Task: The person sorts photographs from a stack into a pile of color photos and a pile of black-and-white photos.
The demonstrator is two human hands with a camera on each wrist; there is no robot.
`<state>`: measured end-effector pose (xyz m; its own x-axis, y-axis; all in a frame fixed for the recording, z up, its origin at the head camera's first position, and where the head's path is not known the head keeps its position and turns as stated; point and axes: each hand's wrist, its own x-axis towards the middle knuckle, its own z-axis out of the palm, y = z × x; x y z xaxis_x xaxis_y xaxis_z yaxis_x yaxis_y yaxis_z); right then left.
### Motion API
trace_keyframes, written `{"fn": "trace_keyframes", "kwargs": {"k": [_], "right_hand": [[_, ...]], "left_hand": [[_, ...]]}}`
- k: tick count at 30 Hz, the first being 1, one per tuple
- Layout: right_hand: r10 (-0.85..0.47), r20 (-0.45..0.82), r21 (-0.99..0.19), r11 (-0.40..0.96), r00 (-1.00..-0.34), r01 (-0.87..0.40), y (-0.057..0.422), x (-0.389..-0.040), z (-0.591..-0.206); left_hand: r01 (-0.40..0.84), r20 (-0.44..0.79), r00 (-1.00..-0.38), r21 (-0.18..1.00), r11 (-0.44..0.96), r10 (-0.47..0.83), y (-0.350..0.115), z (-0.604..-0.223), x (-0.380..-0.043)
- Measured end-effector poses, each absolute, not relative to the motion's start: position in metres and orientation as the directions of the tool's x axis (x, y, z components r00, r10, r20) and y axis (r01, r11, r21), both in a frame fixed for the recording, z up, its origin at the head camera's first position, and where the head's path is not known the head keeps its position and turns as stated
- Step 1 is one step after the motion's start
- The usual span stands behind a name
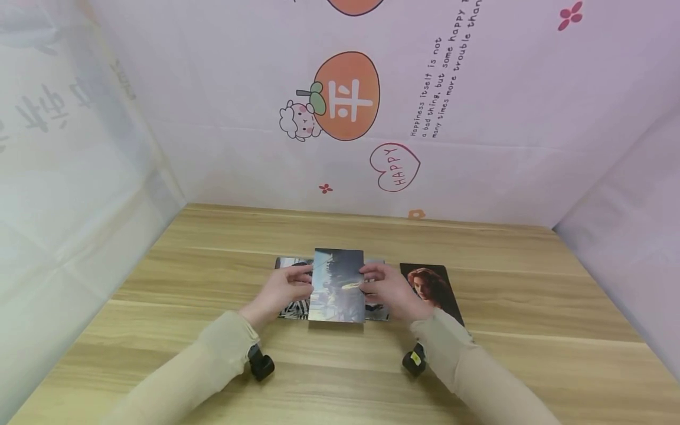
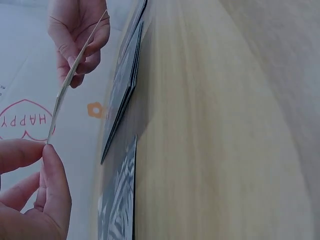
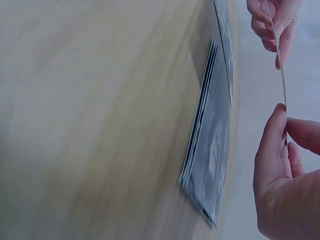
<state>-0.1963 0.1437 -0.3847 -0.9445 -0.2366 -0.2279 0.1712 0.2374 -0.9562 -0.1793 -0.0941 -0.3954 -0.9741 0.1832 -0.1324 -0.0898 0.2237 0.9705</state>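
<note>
A glossy photo card with a dark, hazy picture is held up above the table by both hands. My left hand pinches its left edge between thumb and fingers, and my right hand pinches the right edge. Seen edge-on in the left wrist view, the card is thin and slightly bent. Under it lies a stack of cards, mostly hidden in the head view. A black-and-white card lies beside the stack on the left.
To the right, partly behind my right forearm, lies a portrait card with a dark background. The wood-grain table meets a printed cloth wall at the back. Cloth walls also stand at both sides.
</note>
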Motion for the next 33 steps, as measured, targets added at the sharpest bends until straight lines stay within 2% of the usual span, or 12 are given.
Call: {"fn": "trace_keyframes", "kwargs": {"k": [11,24,33], "right_hand": [[-0.226,-0.221,-0.929,0.345,-0.949,0.135,0.175,-0.200,-0.382],[-0.221,-0.231,-0.910,0.393,-0.948,0.130,0.234,-0.196,-0.383],[-0.213,-0.245,-0.896,0.423,-0.946,0.137,0.273,-0.199,-0.385]], "left_hand": [[-0.060,-0.110,-0.974,0.968,0.244,0.196,-0.064,-0.397,-0.188],[-0.056,-0.106,-0.945,0.985,0.165,0.310,-0.007,-0.404,-0.195],[-0.037,-0.106,-0.933,0.979,0.202,0.345,0.030,-0.404,-0.204]]}}
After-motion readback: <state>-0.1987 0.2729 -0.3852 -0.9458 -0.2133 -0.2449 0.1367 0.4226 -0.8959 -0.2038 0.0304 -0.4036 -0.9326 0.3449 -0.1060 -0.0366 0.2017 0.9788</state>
